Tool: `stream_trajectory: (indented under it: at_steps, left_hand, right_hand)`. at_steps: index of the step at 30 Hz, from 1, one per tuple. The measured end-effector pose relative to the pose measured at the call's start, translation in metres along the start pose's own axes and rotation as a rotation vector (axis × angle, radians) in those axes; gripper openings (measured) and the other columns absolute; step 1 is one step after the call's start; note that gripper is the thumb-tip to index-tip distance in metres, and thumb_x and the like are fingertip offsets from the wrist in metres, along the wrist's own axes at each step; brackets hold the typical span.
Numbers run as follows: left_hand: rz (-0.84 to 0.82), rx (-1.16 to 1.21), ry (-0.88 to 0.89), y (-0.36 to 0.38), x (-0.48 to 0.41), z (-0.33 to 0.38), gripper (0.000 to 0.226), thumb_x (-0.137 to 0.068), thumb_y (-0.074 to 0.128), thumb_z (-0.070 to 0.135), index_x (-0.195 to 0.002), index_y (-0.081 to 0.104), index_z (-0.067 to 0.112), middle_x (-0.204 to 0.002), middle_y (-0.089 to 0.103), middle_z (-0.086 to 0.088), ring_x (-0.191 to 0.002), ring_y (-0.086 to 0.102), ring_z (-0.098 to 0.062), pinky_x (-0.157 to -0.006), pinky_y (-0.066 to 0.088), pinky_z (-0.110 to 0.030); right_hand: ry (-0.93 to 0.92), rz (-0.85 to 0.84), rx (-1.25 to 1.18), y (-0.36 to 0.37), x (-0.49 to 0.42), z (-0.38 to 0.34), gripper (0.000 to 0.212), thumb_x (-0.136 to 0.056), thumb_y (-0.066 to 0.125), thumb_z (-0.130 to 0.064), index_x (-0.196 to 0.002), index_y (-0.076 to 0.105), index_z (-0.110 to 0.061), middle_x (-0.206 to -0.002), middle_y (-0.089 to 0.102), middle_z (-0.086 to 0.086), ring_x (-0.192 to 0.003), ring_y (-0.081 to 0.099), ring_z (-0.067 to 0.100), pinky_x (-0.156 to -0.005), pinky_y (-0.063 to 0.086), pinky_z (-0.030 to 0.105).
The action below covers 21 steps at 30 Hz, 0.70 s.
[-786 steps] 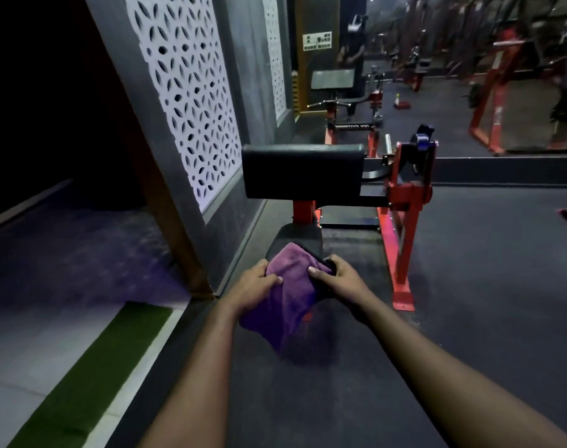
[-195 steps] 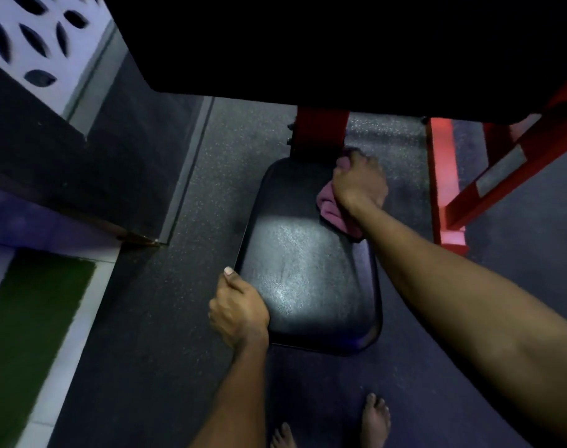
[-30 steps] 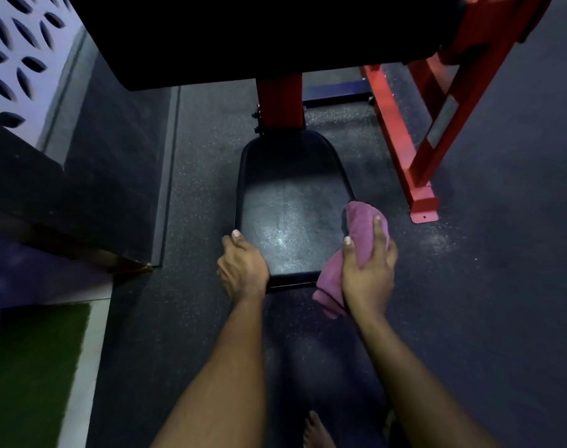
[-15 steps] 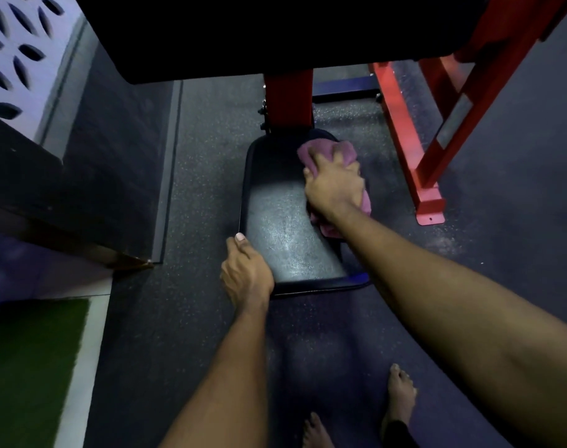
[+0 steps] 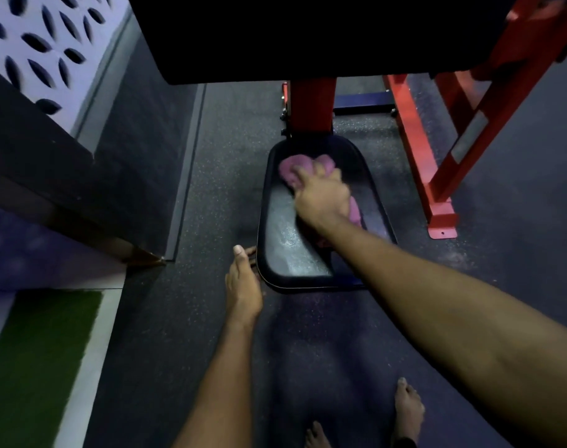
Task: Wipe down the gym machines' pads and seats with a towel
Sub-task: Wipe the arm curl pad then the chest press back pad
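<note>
Nearest to the camera, two bare feet (image 5: 408, 410) stand on the dark floor (image 5: 166, 318), on the near side of the seat (image 5: 288, 250). The left hand (image 5: 243, 286) lies just beside the near left corner of the seat, with the thumb straight and pointing along the left edge. Its fingers go toward the rim and are mostly hidden, so I cannot tell if they grip it or only touch it.

The seat is black and low above the floor, wider at the near end and narrower at the far end, and it shines a little in the middle. The right arm crosses over its near right part. The right hand (image 5: 322, 197) is on the far half of the seat, with the fingers curled around the purple towel (image 5: 290, 166) and pressing it on the surface. The towel is bunched: one part shows beyond the fingers at the far left of the seat, another part comes out behind the palm toward the right edge. This hand is a little blurred.

Behind the far end of the seat a red post (image 5: 311, 105) rises to a big black pad (image 5: 308, 37), which fills the top of the view. Right of the seat stands a red frame (image 5: 437, 189). Left of the seat are a green mat (image 5: 40, 350) and, farther, a white panel (image 5: 23, 43) with leaf-shaped holes
</note>
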<state>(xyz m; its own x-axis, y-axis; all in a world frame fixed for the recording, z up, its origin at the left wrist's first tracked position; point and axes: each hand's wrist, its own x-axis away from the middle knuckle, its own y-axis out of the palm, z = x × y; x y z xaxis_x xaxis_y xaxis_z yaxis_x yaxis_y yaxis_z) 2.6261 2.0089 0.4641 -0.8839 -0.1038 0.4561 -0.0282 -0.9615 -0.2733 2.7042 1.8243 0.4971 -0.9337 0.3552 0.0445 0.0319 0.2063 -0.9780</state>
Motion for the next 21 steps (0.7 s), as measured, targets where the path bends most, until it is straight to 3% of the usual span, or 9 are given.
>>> stream_trajectory:
  at_steps: [2,4,7,10,13,17,21]
  left_hand:
    - [0.055,0.016,0.008,-0.003,0.006,0.011,0.055,-0.102,0.018,0.064,-0.099,0.065,0.037,-0.110,0.070,-0.005,-0.092,0.065,-0.019,-0.083,0.058,-0.059]
    - [0.118,0.008,0.018,-0.006,0.012,0.018,0.055,-0.105,0.018,0.059,-0.091,0.062,0.028,-0.093,0.071,-0.005,-0.079,0.065,-0.022,-0.081,0.057,-0.060]
    - [0.173,-0.032,0.040,-0.012,0.020,0.023,0.069,-0.087,0.012,0.081,-0.085,0.058,0.029,-0.078,0.069,-0.003,-0.086,0.065,-0.033,-0.083,0.053,-0.066]
    - [0.148,-0.118,0.049,-0.018,0.034,0.034,0.076,-0.076,0.008,0.092,-0.083,0.055,0.033,-0.072,0.067,0.000,-0.092,0.064,-0.038,-0.085,0.052,-0.067]
    - [0.070,-0.155,0.076,-0.026,0.054,0.058,0.069,-0.080,0.011,0.088,-0.083,0.056,0.036,-0.072,0.068,0.001,-0.093,0.065,-0.038,-0.085,0.053,-0.067]
    - [0.014,-0.164,0.119,-0.044,0.075,0.089,0.064,-0.087,0.014,0.081,-0.087,0.058,0.034,-0.078,0.069,0.001,-0.084,0.066,-0.029,-0.084,0.056,-0.061]
    - [-0.034,-0.212,0.169,-0.060,0.099,0.114,0.055,-0.099,0.018,0.069,-0.091,0.059,0.033,-0.086,0.069,0.000,-0.084,0.065,-0.023,-0.081,0.055,-0.048]
  right_hand:
    - [-0.160,-0.013,0.020,0.006,0.021,-0.025,0.047,-0.099,0.049,-0.033,-0.145,0.044,-0.042,-0.148,0.046,0.005,-0.112,0.049,0.033,-0.071,0.034,0.035]
    - [-0.265,-0.020,0.046,0.009,0.051,-0.032,0.048,-0.099,0.050,-0.035,-0.146,0.045,-0.043,-0.151,0.045,0.005,-0.110,0.051,0.032,-0.070,0.038,0.035]
    - [-0.355,-0.039,0.049,0.007,0.092,-0.023,0.055,-0.094,0.057,-0.043,-0.148,0.044,-0.043,-0.154,0.045,0.006,-0.110,0.054,0.033,-0.075,0.052,0.039]
    - [-0.372,-0.097,0.051,-0.002,0.123,-0.003,0.061,-0.095,0.058,-0.043,-0.152,0.037,-0.042,-0.158,0.040,0.006,-0.112,0.053,0.033,-0.080,0.056,0.042]
    - [-0.333,-0.138,0.058,-0.013,0.140,0.013,0.070,-0.093,0.061,-0.026,-0.155,0.032,-0.043,-0.160,0.038,0.006,-0.113,0.053,0.032,-0.077,0.058,0.041]
    - [-0.202,-0.193,0.098,-0.029,0.154,0.038,0.075,-0.094,0.056,-0.019,-0.156,0.025,-0.047,-0.164,0.029,0.000,-0.120,0.050,0.032,-0.063,0.057,0.036]
    - [0.017,-0.251,-0.006,-0.052,0.163,0.070,0.070,-0.096,0.053,-0.012,-0.153,0.033,-0.046,-0.164,0.026,0.001,-0.125,0.045,0.036,-0.079,0.055,0.047]
